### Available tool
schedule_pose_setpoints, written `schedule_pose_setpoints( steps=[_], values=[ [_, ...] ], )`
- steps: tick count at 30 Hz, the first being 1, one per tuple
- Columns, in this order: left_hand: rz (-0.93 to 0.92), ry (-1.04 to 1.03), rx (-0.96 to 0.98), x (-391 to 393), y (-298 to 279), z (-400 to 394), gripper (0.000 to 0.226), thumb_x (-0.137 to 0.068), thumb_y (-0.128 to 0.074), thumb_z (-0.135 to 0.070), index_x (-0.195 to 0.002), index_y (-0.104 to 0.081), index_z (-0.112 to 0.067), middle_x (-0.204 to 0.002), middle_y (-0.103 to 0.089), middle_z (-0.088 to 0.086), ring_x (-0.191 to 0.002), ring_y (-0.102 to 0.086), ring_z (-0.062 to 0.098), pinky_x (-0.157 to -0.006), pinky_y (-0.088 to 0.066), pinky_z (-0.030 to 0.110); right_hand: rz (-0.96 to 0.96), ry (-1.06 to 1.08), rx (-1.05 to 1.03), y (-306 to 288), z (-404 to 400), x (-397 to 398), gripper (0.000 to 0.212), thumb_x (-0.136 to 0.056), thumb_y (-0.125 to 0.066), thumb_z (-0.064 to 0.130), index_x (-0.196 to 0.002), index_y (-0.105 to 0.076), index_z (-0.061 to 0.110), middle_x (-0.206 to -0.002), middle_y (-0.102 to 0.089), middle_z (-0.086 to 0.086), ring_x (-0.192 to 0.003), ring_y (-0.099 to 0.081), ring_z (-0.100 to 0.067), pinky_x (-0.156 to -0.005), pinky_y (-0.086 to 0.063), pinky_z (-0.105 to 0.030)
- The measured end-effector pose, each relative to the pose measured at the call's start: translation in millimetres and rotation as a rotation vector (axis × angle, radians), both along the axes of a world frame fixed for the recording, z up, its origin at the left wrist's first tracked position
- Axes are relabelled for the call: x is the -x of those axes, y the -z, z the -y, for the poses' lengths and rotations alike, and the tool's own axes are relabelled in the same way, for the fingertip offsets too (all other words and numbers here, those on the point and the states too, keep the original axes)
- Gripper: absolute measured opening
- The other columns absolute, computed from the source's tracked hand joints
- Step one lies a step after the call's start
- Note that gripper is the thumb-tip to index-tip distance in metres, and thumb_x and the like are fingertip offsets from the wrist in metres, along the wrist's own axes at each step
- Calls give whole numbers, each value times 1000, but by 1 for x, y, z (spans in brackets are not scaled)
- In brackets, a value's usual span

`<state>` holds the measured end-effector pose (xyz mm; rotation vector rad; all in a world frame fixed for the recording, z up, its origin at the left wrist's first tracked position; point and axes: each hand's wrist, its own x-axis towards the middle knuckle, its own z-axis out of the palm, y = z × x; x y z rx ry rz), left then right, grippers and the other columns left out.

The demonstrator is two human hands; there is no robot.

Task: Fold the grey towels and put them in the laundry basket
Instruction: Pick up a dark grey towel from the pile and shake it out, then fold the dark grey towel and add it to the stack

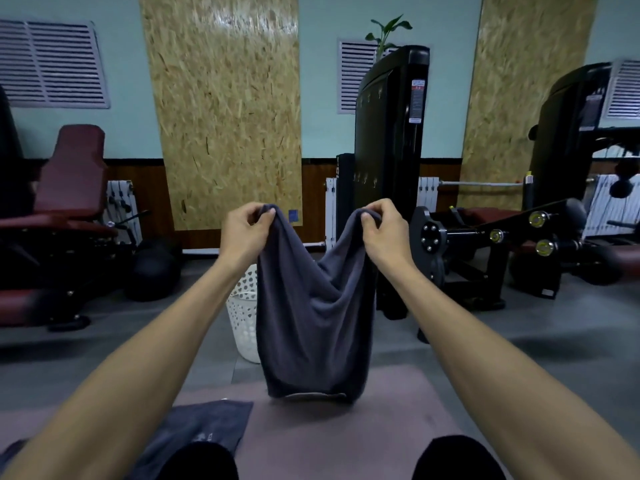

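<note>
While both arms reach out over the mat point(346, 427), black gym machines crowd the room beyond it: one tall machine point(391, 133) stands straight past the mat, another point(571, 133) to its right, and a maroon bench point(69, 188) off to the mat's left. A white perforated basket point(242, 317) stands on the floor just past the mat's far edge, and the hanging towel point(311, 313) hides its right side from view.

That towel is dark grey and soft, sagging in a deep V between the two hands, its lower end folded up and hanging just above the mat. The left hand point(242, 226) pinches one top corner between curled fingers and thumb; the right hand point(381, 226) pinches the other corner the same way.

Two grey towels show in all: the held one, and a second towel point(207, 427) lying flat on the mat's near left part, partly under the left forearm. One basket, one mat, two hands, both gripping.
</note>
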<state>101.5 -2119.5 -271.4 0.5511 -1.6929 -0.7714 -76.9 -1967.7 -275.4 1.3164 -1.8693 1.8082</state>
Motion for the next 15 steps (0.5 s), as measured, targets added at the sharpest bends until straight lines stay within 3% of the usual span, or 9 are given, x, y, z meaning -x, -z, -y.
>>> schedule_pose_setpoints(
  steps=[2,5,9,11,15],
  values=[
    [9,3,37,-6,-1,-13,13,-94,-60,-20,-84,-67,-22,-76,-65,-12,-70,-57,0,-64,-44,20,-17,18,-14,-1,-5,-9,9,-97,-52,16,-102,-58,12,-94,-61,2,-85,-58,-8,-74,-52,-22],
    [66,-11,30,-11,15,-25,14,-92,-63,-23,-81,-71,-22,-75,-67,-11,-70,-59,1,-64,-45,24,-15,33,-53,9,-11,-19,8,-97,-52,16,-101,-59,14,-91,-59,5,-78,-55,-1,-65,-43,-11],
    [139,0,-65,-17,56,-26,12,-89,-67,-23,-78,-72,-23,-76,-70,-9,-72,-60,4,-66,-48,26,24,42,-161,45,-13,-20,9,-97,-52,18,-99,-61,16,-89,-59,6,-75,-53,2,-60,-40,-10],
    [187,3,-118,-17,83,-23,9,-87,-69,-21,-78,-73,-21,-75,-70,-7,-71,-60,5,-67,-48,28,34,57,-255,70,-12,-17,10,-96,-54,19,-97,-63,16,-89,-61,5,-76,-55,-1,-61,-41,-15],
    [357,30,-246,-13,139,-14,17,-90,-66,-19,-81,-71,-4,-67,-64,0,-61,-53,9,-61,-40,26,74,73,-486,124,-3,-9,9,-92,-56,23,-90,-63,18,-93,-66,-5,-85,-62,-20,-77,-52,-32]
  ],
)
